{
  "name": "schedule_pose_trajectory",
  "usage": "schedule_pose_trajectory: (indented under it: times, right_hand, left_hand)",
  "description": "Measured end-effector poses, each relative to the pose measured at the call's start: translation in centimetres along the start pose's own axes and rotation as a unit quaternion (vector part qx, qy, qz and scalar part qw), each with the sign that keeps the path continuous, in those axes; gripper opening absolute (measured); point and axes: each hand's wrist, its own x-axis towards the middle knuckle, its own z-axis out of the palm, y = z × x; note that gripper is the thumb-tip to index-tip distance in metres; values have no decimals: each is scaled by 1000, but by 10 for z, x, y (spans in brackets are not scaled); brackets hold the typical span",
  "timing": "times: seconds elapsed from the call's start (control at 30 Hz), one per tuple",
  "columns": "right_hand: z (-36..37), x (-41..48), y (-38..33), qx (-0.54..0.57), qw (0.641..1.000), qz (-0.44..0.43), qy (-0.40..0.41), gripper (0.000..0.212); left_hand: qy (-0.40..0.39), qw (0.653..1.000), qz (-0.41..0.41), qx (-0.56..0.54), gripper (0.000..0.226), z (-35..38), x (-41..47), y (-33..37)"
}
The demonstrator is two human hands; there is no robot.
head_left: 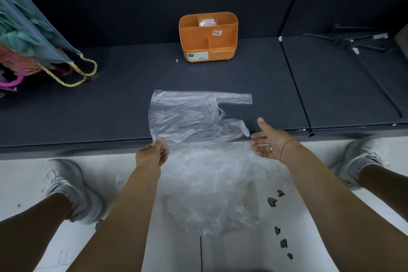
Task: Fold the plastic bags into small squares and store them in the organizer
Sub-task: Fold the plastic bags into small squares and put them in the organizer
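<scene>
Left hand (152, 154) pinches the near left corner of the clear plastic bag (187, 115), thin and crinkly, lying flat on the dark matte surface (88, 106); right hand (268, 143) hovers, fingers relaxed and apart, just beside its lower handle (231, 126). Smoothing air out before creasing should keep folds square. Beyond stands the orange organizer (208, 48), rigid, compartmented.

One organizer (208, 37) — two hands (152, 154) (268, 143)
</scene>
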Motion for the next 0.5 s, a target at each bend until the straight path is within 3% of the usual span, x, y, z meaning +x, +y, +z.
schedule_pose_trajectory:
  times: [0.1,0.27,0.5]
  right_hand:
    - [12,-4,10,30,999,13,-34,52]
    - [25,-3,15,161,987,-1,-27,24]
    - [11,8,7,149,988,-28,43,21]
  left_hand:
    - [-2,1000,-1,-1,18,1,-1,-2]
    - [-6,1000,0,-1,14,-1,-2,-4]
    - [20,1000,8,10,21,-7,3,-2]
